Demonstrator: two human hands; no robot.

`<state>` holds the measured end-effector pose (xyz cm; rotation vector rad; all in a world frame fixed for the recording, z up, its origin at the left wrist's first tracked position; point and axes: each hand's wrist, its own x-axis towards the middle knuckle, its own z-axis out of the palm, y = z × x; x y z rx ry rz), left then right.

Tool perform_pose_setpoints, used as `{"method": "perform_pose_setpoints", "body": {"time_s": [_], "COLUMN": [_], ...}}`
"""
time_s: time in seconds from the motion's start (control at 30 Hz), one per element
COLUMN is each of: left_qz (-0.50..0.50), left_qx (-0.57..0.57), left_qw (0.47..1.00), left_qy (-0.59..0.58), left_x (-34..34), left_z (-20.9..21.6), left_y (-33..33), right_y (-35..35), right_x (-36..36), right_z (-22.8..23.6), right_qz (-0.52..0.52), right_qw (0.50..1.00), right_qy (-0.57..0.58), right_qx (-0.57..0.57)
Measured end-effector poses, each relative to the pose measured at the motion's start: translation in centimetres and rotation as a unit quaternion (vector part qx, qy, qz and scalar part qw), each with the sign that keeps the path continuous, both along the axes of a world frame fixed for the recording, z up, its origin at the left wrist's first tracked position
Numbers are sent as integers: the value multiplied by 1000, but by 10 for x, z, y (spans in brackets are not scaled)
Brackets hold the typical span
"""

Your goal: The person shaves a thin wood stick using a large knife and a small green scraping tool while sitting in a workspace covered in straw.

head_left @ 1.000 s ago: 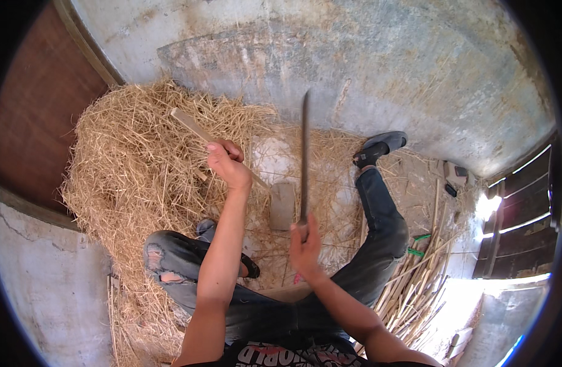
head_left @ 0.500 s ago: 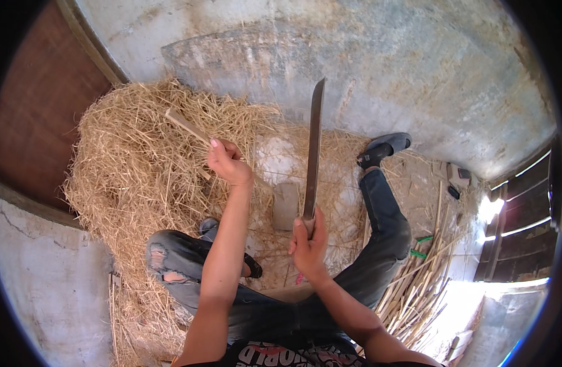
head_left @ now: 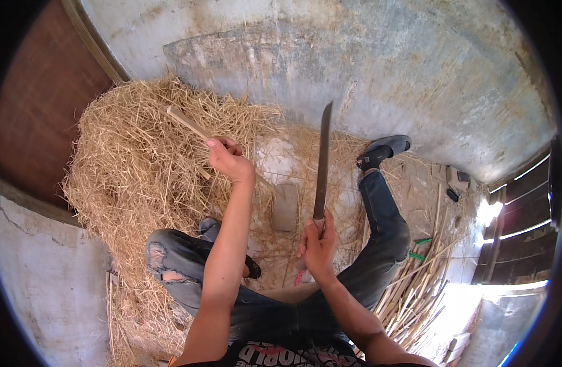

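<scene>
My left hand point(head_left: 228, 159) is closed round a pale strip of split wood or bamboo point(head_left: 188, 122), whose free end points up and left over the straw. The strip's lower end shows only faintly past the wrist. My right hand point(head_left: 319, 246) grips the handle of a machete point(head_left: 324, 162) with a long dark blade. Its blade stands nearly upright in view, tip toward the far wall, apart from the strip. Between my knees a wooden block point(head_left: 285, 207) rests on the straw-strewn floor.
A big heap of straw point(head_left: 134, 159) fills the left side, against a brown panel point(head_left: 42, 104). A stained wall point(head_left: 354, 61) rises ahead. Long thin sticks point(head_left: 409, 293) with green ties lie beyond my right leg point(head_left: 385, 220). A small dark object point(head_left: 452, 194) lies near the right corner.
My right hand has shifted right and slightly nearer, and the machete's tip has dropped lower and to the right. My left hand and the strip have barely moved.
</scene>
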<state>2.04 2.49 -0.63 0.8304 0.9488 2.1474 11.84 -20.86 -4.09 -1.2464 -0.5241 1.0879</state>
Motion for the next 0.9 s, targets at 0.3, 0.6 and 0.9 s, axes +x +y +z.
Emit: {"method": "perform_pose_setpoints", "body": {"time_s": [0.3,0.6,0.9], "left_qz": [15,10,5], "left_qx": [-21,5,-47], "left_qw": [1000,999,996], "left_qy": [-11,-30,-71], "left_x": [13,-17,-24], "left_z": [1,-14,-25], "left_y": [1,9,3], "right_y": [-30,0,-40], "right_x": [-18,-13,-6], "right_z": [-186,-3,-142], "right_qz": [37,-17,35], "right_qw": [982,999,981], "right_qy": [-150,-50,30], "right_qx": [-106,11,-187]}}
